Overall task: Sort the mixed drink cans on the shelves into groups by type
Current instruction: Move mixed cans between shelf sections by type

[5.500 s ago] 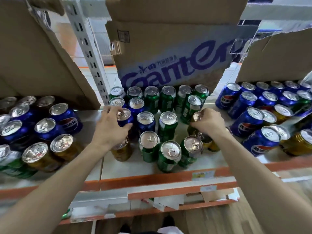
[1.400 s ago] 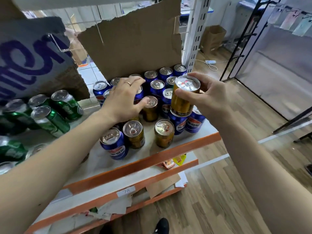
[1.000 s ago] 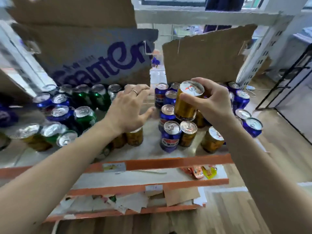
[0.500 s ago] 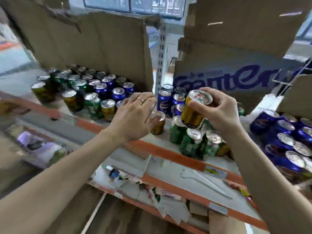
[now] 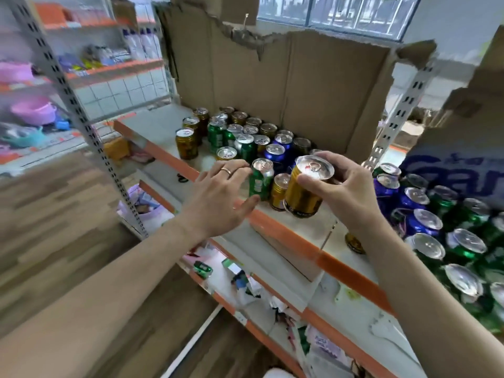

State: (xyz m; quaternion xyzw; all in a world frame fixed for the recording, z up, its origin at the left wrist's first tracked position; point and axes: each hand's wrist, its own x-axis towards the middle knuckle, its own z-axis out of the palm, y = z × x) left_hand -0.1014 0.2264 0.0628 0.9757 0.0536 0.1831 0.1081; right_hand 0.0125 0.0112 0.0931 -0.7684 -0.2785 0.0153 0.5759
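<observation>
My right hand (image 5: 346,192) grips a gold can (image 5: 304,195) by its upper part and holds it tilted above the shelf's front edge. My left hand (image 5: 218,197) hovers open with fingers spread, its fingertips and thumb on either side of a green can (image 5: 260,181) that stands on the shelf (image 5: 283,230). Whether it touches the can I cannot tell. Another gold can (image 5: 278,190) stands between the two. Behind them is a mixed cluster of gold, green and blue cans (image 5: 245,135). Green and blue cans (image 5: 447,227) fill the shelf section to the right.
Torn cardboard (image 5: 286,85) stands behind the cans. A perforated metal upright (image 5: 398,113) divides the two sections. The lower shelf (image 5: 272,290) holds scraps of paper and packaging. A second rack with pink and blue plastic basins (image 5: 32,110) stands at the left. Wood floor below.
The view has swung left to the left shelf section. My right hand still carries the gold can, and my left hand has reached toward the green can at the front.
</observation>
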